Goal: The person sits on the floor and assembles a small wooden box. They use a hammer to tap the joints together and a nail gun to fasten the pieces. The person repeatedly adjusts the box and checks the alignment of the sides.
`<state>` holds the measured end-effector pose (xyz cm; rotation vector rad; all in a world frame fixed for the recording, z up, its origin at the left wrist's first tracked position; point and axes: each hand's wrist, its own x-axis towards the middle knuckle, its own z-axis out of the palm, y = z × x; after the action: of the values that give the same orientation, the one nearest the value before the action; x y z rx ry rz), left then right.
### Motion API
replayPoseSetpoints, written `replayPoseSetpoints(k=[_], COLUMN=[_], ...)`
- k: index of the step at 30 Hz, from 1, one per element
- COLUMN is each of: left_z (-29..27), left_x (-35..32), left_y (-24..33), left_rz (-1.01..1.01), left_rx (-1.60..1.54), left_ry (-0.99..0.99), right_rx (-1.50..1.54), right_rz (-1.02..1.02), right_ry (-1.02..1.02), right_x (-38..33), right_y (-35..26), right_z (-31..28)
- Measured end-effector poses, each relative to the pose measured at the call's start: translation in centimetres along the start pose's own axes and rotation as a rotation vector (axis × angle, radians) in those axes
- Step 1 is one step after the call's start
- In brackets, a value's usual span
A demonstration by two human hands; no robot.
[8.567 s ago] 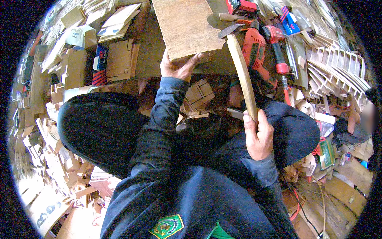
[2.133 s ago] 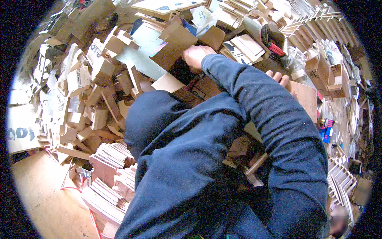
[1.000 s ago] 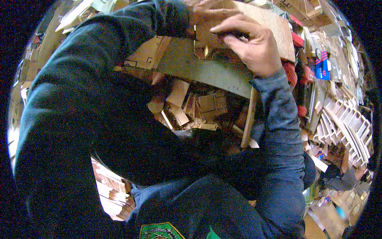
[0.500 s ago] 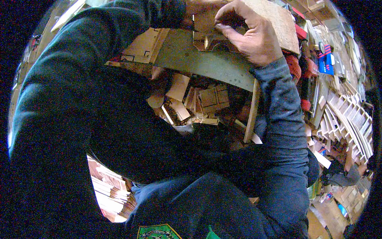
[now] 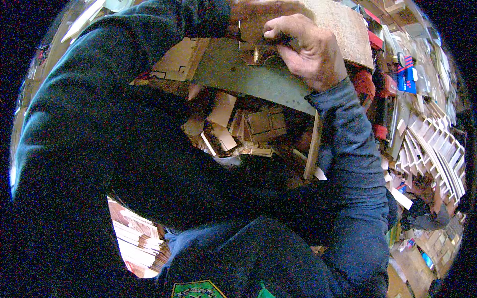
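My left hand (image 5: 266,9) reaches in at the top edge and lies across the upper side of a small brown board (image 5: 252,36); its fingertips are cut off or hidden. My right hand (image 5: 315,52) is beside the board's right side, thumb and fingers curled together. What they pinch, if anything, is too small or too hidden to name. A small pointed, brass-coloured piece (image 5: 256,53) stands out at the board's near edge, where a curved cut-out shows. Under both hands is a grey-green work surface (image 5: 238,74).
A pale wooden panel (image 5: 343,30) lies beyond my right hand, near red tool parts (image 5: 365,89). Wood offcuts (image 5: 266,124) are heaped below the work surface. Stacked thin wooden strips (image 5: 432,149) stand at far right; another person (image 5: 427,213) is partly visible below them.
My right hand has shifted slightly left and down, and its fingers have closed from a rounded, gapped curl. My left hand has come a little farther into view over the board.
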<state>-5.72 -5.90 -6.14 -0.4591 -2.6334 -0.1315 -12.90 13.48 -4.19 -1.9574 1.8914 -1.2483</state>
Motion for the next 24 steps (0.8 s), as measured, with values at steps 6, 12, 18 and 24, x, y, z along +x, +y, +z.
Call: replayPoseSetpoints(k=[6, 12, 18, 24], left_z=[-0.6, -0.4, -0.1, -0.3], left_x=[0.2, 0.2, -0.2, -0.2], left_y=[-0.2, -0.5, -1.2, -1.4], left_rz=[0.019, 0.069, 0.103, 0.155], left_rx=[0.004, -0.014, -0.033, -0.029], left_ry=[0.003, -0.03, -0.04, -0.039], right_rx=[-0.043, -0.05, 0.161, -0.586], right_rz=[-0.122, 0.073, 0.379, 0.953], right_ry=[0.094, 0.122, 0.629, 0.044], right_x=[-0.6, -0.8, -6.2, -17.1], right_y=[0.3, -1.0, -4.4, -7.8], right_z=[0.9, 0.9, 1.0, 4.3])
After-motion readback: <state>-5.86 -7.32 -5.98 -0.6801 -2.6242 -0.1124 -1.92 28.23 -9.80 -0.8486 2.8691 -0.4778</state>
